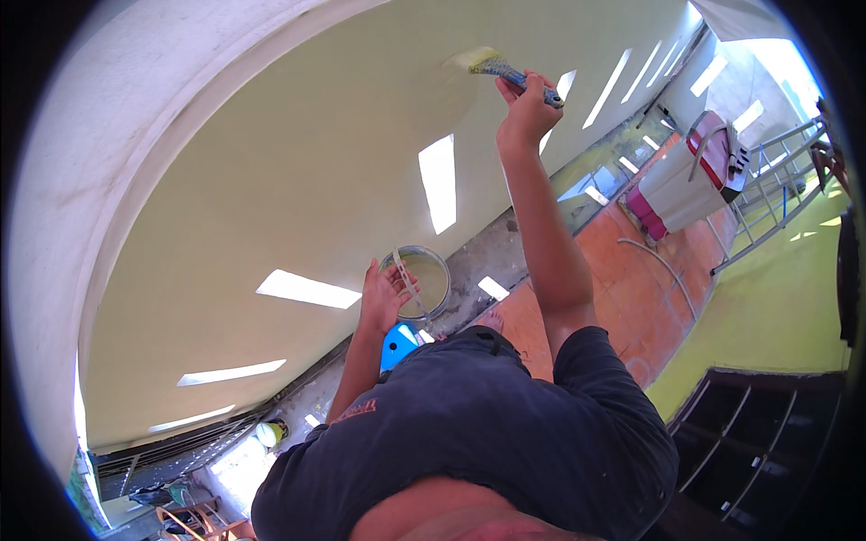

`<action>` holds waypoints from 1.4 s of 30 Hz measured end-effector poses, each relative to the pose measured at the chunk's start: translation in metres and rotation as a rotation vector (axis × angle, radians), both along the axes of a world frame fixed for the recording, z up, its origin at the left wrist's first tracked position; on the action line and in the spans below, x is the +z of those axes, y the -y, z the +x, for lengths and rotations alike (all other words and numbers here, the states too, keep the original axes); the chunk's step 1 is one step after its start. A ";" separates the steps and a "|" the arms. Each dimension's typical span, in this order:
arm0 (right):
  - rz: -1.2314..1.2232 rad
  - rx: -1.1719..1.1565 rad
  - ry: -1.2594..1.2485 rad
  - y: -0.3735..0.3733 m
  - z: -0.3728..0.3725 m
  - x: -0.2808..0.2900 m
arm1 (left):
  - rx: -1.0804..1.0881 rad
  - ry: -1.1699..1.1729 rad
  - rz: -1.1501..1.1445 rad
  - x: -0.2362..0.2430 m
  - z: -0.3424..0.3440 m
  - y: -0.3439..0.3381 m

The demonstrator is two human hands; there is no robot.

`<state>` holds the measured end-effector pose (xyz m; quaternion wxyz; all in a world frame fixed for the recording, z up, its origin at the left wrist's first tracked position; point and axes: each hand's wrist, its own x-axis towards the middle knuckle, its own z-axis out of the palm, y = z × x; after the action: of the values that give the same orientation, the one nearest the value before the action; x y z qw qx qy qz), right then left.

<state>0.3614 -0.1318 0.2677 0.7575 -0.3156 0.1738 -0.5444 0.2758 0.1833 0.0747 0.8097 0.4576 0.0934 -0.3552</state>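
My right hand [530,113] is raised to the wall and closed around the handle of a paintbrush [510,74]. The brush has a paint-speckled blue-grey handle, and its pale yellow bristles press against the yellowish wall [271,198]. A darker, wet-looking patch shows on the wall around the bristles. Lower down, my left hand [386,293] curls around the pale strap-like handle [405,278] of a round bucket [446,275]. Yellowish paint is visible inside the bucket. Some of the left fingers are in shadow against it.
Beneath the bucket is a blue object [397,346]. A white and pink washing-machine-like appliance [681,185] stands to the right by a metal ladder [771,203]. A hose [667,270] lies on the orange floor [622,302]. A small yellow-green bucket [271,434] sits at lower left.
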 end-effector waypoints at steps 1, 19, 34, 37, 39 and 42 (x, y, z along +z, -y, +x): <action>-0.070 0.016 0.110 0.005 0.000 0.018 | -0.001 0.000 0.003 0.000 0.000 0.000; 0.240 -0.082 -0.378 0.009 -0.013 -0.201 | 0.006 0.000 0.031 -0.003 0.004 -0.006; -0.088 0.080 0.239 0.047 0.014 -0.010 | 0.008 -0.004 -0.009 -0.002 0.000 -0.010; -0.013 0.007 0.059 0.039 0.014 -0.097 | 0.009 -0.013 0.001 -0.004 0.003 -0.009; 0.126 -0.034 -0.038 0.028 0.009 -0.153 | 0.003 -0.018 0.022 -0.004 0.002 -0.009; 0.174 -0.137 -0.224 0.015 -0.001 -0.199 | 0.005 0.005 0.025 -0.002 0.004 -0.009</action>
<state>0.3608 -0.1463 0.0688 0.7190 -0.2949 0.3247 -0.5391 0.2794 0.1925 0.0726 0.8051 0.4684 0.0969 -0.3507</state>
